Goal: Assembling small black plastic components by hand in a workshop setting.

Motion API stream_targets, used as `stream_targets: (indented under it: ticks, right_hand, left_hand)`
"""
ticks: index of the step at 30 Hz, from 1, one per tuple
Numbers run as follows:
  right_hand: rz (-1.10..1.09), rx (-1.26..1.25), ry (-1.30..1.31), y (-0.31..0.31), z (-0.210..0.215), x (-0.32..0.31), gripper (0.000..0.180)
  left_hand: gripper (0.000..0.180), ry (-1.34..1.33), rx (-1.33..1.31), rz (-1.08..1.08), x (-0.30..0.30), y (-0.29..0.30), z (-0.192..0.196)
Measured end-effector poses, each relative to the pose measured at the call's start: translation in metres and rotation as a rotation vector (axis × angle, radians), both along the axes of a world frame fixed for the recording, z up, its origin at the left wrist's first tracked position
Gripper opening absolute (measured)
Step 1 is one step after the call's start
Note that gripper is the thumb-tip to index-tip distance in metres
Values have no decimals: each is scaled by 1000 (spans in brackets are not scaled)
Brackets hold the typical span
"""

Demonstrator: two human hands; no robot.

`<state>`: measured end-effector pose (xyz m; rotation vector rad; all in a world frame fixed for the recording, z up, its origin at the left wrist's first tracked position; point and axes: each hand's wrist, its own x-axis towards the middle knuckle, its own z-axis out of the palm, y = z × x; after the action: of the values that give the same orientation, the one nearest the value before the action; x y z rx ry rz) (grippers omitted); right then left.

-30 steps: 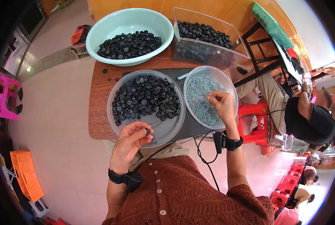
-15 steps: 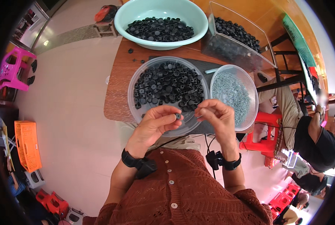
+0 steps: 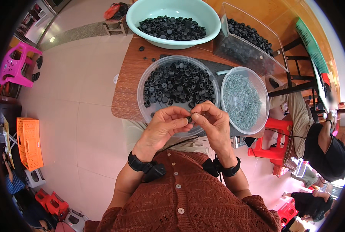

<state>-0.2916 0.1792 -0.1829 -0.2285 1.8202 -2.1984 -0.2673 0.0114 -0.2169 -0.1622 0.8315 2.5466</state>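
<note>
My left hand [image 3: 164, 125] pinches a small round black plastic cap [image 3: 189, 119] between thumb and fingertips. Close against it, the thumb and forefinger of my right hand [image 3: 212, 120] are pressed together at the cap; whatever they hold is too small and covered to make out. Both hands are over the near rim of a round clear tub [image 3: 140, 102] filled with loose black plastic caps [image 3: 176, 83]. Right of that tub, a clear oval tub [image 3: 263, 116] holds a heap of thin silvery screws [image 3: 240, 101].
A pale green basin [image 3: 172, 43] and a clear rectangular bin [image 3: 238, 58], both with black parts, stand at the back of the brown table [image 3: 123, 94]. A red stool [image 3: 269, 149] is at the right, near a seated person [image 3: 321, 152]. An orange crate [image 3: 28, 144] stands far left.
My right hand has moved left from beside the screw tub, and its fingertips now meet the cap in my left hand. The view has shifted slightly.
</note>
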Motion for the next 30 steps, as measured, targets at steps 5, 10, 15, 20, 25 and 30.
stream_targets:
  ticks: [5, 10, 15, 20, 25, 30]
  right_hand:
    - [-100, 372, 389, -8, 10, 7, 10]
    - [-118, 426, 534, -8, 7, 13, 15]
    - [-200, 516, 682, -12, 0, 26, 22]
    - [-232, 533, 755, -10, -10, 33, 28]
    - [-220, 525, 742, -7, -4, 31, 30]
    - [-176, 469, 632, 0, -3, 27, 28]
  left_hand:
    - [18, -21, -55, 53, 3, 1, 1]
    - [16, -12, -102, 97, 7, 2, 3]
    - [14, -34, -114, 131, 10, 3, 0]
    - [11, -47, -153, 79, 15, 5, -4]
    - [13, -57, -135, 80, 15, 8, 6]
    - [14, 9, -202, 23, 8, 4, 29]
